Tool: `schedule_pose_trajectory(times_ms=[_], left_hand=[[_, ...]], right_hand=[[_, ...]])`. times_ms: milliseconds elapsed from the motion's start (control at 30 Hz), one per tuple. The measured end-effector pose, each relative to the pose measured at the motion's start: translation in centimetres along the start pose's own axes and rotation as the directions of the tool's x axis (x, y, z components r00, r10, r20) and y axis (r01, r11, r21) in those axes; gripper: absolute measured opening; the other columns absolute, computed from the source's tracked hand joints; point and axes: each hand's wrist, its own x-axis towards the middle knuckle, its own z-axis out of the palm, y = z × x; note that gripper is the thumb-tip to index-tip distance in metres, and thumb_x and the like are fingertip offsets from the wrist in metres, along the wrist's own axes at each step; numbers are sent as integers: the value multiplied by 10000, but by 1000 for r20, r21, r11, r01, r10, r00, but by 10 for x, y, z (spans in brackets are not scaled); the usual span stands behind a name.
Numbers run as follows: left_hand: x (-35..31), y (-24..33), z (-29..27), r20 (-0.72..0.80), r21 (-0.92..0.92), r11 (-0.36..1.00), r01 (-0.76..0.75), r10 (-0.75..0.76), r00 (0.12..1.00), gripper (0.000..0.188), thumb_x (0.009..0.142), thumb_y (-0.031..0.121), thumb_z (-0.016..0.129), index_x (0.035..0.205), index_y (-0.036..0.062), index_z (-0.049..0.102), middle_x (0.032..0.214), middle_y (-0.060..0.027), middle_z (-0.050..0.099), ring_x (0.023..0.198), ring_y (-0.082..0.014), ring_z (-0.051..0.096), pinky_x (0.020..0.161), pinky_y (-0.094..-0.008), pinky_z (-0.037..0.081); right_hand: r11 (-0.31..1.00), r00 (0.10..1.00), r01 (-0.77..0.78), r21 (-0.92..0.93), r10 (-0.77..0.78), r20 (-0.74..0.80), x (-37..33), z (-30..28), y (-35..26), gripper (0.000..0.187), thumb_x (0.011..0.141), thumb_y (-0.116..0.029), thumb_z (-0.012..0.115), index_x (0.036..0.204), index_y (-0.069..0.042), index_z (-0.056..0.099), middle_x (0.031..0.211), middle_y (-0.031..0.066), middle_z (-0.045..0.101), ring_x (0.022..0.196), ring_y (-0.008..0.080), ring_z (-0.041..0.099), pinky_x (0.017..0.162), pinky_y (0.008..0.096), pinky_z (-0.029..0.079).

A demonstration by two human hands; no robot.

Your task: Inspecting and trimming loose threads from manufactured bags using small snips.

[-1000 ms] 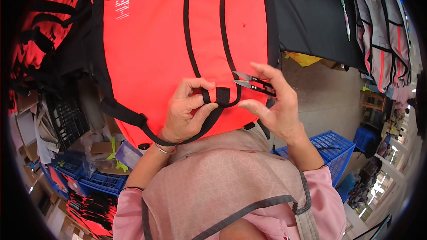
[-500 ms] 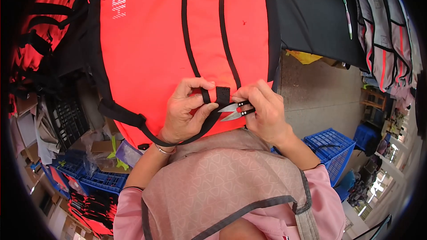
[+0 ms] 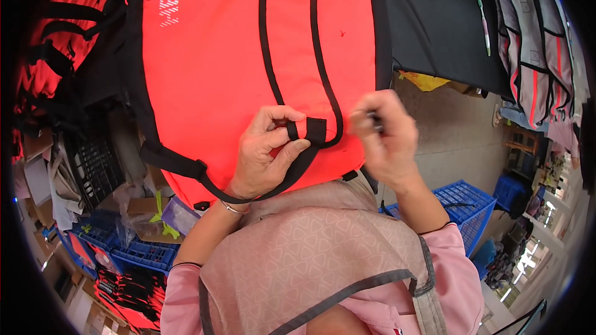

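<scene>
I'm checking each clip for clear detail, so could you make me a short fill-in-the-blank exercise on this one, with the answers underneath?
1. The left hand pinches the strap end between its fingers and its ____.
2. The blurred hand, with a dark object in its grasp, is the person's ____ one.
3. The plastic crate toward the picture's lower right is coloured ____.

Missing words: thumb; right; blue.
</scene>
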Motion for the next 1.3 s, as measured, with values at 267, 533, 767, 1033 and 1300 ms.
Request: schedule_pose_trajectory(times_ms=[267,533,767,1033,1300], left_hand=[[2,-3,1,39,18,1000,-9,8,999,156,861,26,706,1004,-34,700,1141,-108,542,998,-196,588,868,-308,481],[1,-2,3,-2,50,998,33,-33,999,117,839,-5,706,949,-42,700,1107,-113,571,978,-198,613,825,-303,507],[-3,-13,2,16,62,997,42,-43,999,129,830,14,727,938,-48,695,1131,-121,568,990,-210,613,857,-316,509],[10,-1,8,327,169,977,-126,65,943,120,759,2,734,867,-30,693,1236,-182,551,1136,-319,610,960,-393,523],[23,10,7,290,311,940,-141,48,956,392,677,-86,602,1057,8,622,1316,-215,500,1186,-359,567,1005,-441,486]], right_hand=[[968,997,54,-247,-40,61,-19,2,3,340,696,99,709,1014,-12,657,940,108,591,845,220,651,665,308,558],[985,968,-147,85,126,217,-17,5,8,172,807,110,617,908,-9,545,837,51,517,719,131,534,634,262,446],[830,930,-367,420,315,190,-13,-44,14,70,870,26,547,848,-40,539,742,-21,485,621,44,461,577,201,380],[827,970,-239,-509,178,-166,-67,-84,26,431,674,119,554,1046,-61,676,1087,125,612,759,177,610,628,278,487],[838,958,284,-467,-224,179,-44,-13,32,388,648,-1,727,1023,-90,686,1038,40,640,680,196,664,580,314,539]])
